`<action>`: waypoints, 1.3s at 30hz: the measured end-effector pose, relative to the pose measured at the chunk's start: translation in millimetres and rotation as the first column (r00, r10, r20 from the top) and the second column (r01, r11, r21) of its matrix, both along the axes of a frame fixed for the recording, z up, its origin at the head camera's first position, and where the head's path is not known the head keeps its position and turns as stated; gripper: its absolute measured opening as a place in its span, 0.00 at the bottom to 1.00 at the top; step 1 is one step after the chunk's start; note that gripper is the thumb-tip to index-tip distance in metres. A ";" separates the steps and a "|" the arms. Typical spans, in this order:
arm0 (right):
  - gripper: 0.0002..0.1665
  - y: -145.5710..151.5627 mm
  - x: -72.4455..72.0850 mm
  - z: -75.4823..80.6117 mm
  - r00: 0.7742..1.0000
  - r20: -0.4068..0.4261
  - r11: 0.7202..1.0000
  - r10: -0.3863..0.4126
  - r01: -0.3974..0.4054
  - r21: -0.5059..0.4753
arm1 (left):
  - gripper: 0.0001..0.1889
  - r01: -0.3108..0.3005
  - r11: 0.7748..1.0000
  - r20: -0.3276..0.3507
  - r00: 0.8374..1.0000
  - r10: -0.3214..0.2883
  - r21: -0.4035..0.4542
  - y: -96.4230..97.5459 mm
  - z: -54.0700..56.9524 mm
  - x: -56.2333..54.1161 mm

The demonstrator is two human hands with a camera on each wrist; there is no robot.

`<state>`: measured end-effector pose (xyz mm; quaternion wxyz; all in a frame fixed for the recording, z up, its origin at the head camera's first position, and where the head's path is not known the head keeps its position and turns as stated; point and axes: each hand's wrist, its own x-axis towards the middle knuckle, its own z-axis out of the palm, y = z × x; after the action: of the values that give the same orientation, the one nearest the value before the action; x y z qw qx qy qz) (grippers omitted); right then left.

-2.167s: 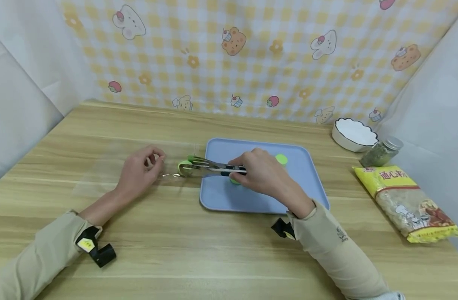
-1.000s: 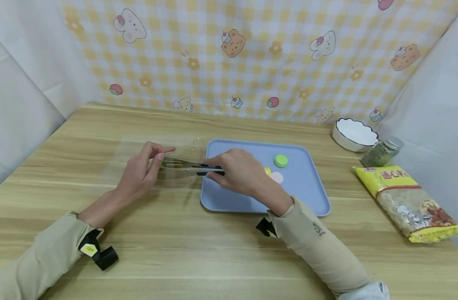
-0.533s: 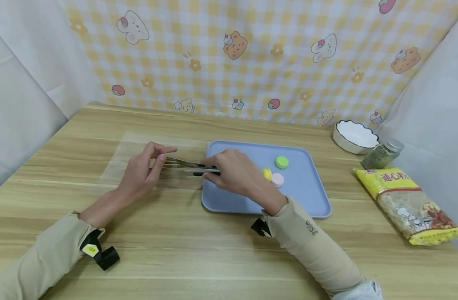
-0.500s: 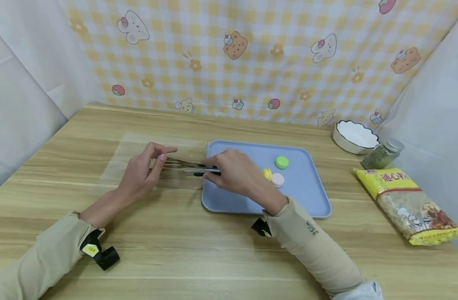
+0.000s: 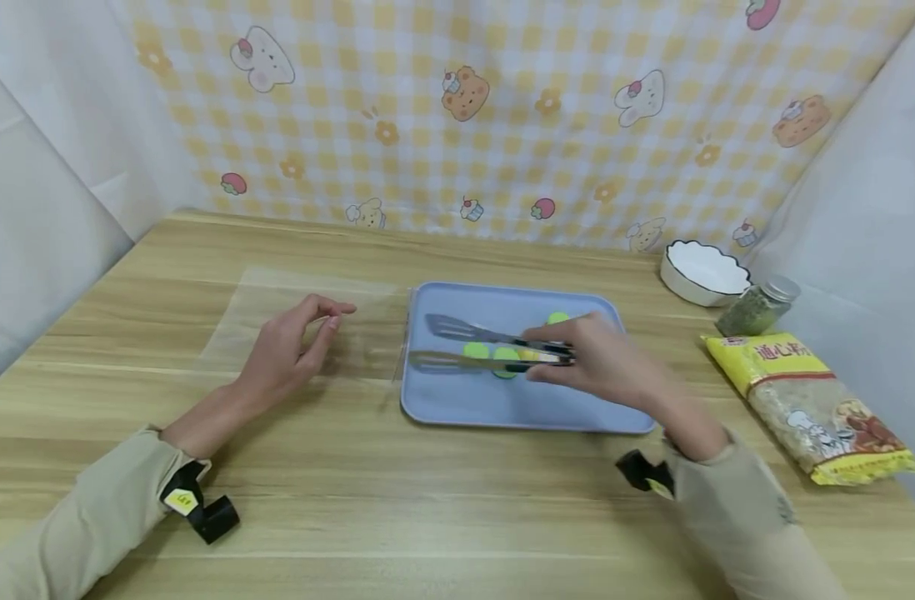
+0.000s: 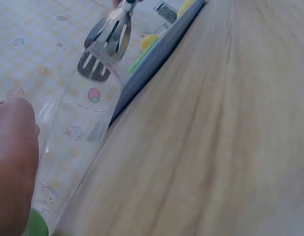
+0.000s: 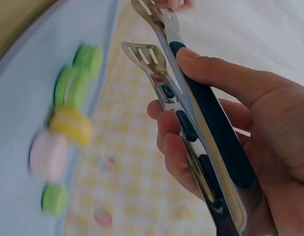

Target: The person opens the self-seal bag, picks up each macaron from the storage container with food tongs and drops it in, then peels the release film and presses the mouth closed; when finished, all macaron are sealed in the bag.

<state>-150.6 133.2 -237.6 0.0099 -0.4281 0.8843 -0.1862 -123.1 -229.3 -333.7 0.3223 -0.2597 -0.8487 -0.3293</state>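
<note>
My right hand (image 5: 596, 358) grips slotted metal tongs (image 5: 472, 346) by their dark handles. The tongs' arms are spread apart over the blue tray (image 5: 517, 412), with nothing between their tips. Several macarons lie there: a green macaron (image 5: 476, 354) and others in green, with a yellow macaron (image 7: 71, 125) and a pink macaron (image 7: 47, 155) clearer in the right wrist view. My left hand (image 5: 285, 346) pinches the film of a clear plastic bag (image 5: 240, 317), its mouth edge near the tray. A green macaron (image 6: 36, 223) shows below that hand in the left wrist view.
Back right on the wooden table (image 5: 427, 508) stand a white scalloped dish (image 5: 701, 275) and a glass jar of dried herbs (image 5: 757, 304). A yellow pasta packet (image 5: 810, 408) lies along the right side. A checked cloth (image 5: 420, 125) hangs behind.
The tongs carried a green macaron into the bag. Now my right hand has drawn them back to the right, spread apart above the tray. My left hand has stayed nearly still since half a second ago.
</note>
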 end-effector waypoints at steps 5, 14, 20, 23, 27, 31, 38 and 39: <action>0.23 50.2 1.9 14.1 0.983 0.025 0.982 -0.182 0.181 0.048 | 0.05 0.005 1.000 0.012 1.000 -0.005 0.000 3.6 -2.5 -0.6; 0.17 104.6 -19.6 22.1 0.939 -0.102 0.934 -0.327 0.338 0.114 | 0.09 -0.022 1.000 -0.023 0.999 0.023 0.013 4.7 -9.2 -0.9; 0.20 121.2 -35.8 16.3 0.934 -0.037 0.915 -0.355 0.355 0.193 | 0.10 -0.015 0.999 -0.045 0.999 0.018 0.048 6.2 -11.6 -1.6; 0.22 126.1 -39.2 13.0 0.925 0.041 0.910 -0.379 0.364 0.197 | 0.09 -0.013 0.998 -0.051 0.999 0.016 0.057 8.1 -13.8 -2.3; 0.25 125.8 -42.2 9.7 0.914 0.111 0.908 -0.391 0.363 0.207 | 0.10 -0.022 0.998 -0.049 0.998 0.025 0.064 7.7 -16.3 -1.8; 0.24 122.7 -42.9 7.3 0.923 0.147 0.917 -0.356 0.314 0.246 | 0.08 -0.029 0.997 -0.063 0.997 0.033 0.067 7.8 -18.1 -1.9; 0.27 124.4 -37.9 10.1 0.928 0.226 0.937 -0.295 0.234 0.260 | 0.08 -0.030 0.998 -0.067 0.997 0.035 0.064 9.4 -15.6 -1.5; 0.28 125.3 -37.1 10.7 0.927 0.234 0.938 -0.294 0.233 0.258 | 0.08 -0.026 0.998 -0.062 0.998 0.030 0.062 9.8 -15.2 -1.2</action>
<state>-187.6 258.5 -226.9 0.1530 -0.2715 0.9398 -0.1404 -124.3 -219.5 -348.8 0.3614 -0.2480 -0.8312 -0.3420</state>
